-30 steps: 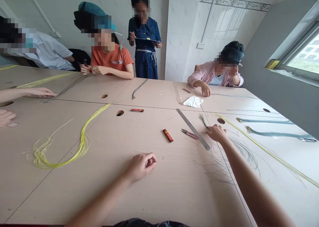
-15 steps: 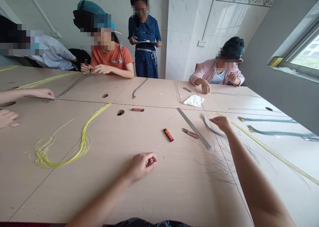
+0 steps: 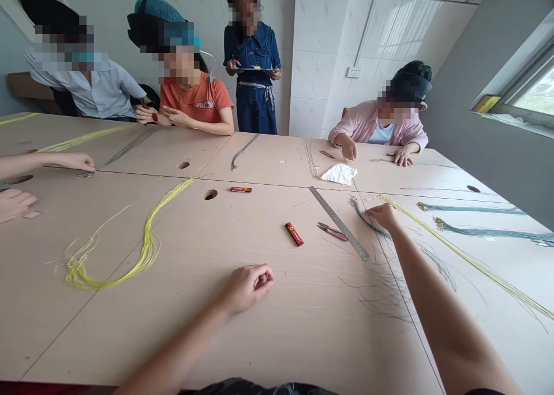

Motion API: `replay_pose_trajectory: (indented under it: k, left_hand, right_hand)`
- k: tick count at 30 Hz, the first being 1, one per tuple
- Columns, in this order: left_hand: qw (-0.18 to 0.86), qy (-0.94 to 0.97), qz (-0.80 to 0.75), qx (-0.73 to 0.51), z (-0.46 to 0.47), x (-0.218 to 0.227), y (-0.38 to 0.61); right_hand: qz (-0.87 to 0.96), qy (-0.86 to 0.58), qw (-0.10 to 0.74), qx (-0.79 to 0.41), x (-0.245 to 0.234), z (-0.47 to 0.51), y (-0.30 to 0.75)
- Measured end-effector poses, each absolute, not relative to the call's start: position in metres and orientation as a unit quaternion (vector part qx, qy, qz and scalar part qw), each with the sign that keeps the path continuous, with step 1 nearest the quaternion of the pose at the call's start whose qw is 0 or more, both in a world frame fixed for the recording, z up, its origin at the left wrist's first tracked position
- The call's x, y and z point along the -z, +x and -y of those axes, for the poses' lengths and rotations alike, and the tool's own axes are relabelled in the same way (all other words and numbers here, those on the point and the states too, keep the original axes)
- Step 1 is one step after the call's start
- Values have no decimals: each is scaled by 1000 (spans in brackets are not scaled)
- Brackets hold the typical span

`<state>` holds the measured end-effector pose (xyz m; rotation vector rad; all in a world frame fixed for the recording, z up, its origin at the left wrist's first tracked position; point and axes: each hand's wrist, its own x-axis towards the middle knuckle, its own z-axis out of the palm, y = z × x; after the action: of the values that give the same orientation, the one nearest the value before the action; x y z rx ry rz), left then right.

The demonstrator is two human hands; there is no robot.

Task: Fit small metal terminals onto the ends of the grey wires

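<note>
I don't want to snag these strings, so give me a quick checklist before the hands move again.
1. Left hand free: ok; it rests curled on the table, nothing visible in it.
2. Right hand gripping the grey strings: cannot tell; its fingertips are beside the bundle, contact unclear.
3. Loose ends of the grey strings gathered: not ok; they fan out across the table.
4. Ruler uncovered: ok; it lies flat left of the right hand.
5. Scissors clear of the ruler: cannot tell; the handle end meets its edge in this view.
</note>
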<state>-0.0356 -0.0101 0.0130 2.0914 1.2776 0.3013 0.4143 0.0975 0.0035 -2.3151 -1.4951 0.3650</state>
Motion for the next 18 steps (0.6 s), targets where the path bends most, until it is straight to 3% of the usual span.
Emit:
replay_pose_trajectory:
  k: [10,18]
  left_hand:
    - [335,799,-486,-110,11,-17,-35]
    - [332,799,-489,-110,10,-14,-36]
  right_hand:
    - [487,-842,181,-145,-9,-99,403]
    - [527,-837,122,-87,-14,-97,394]
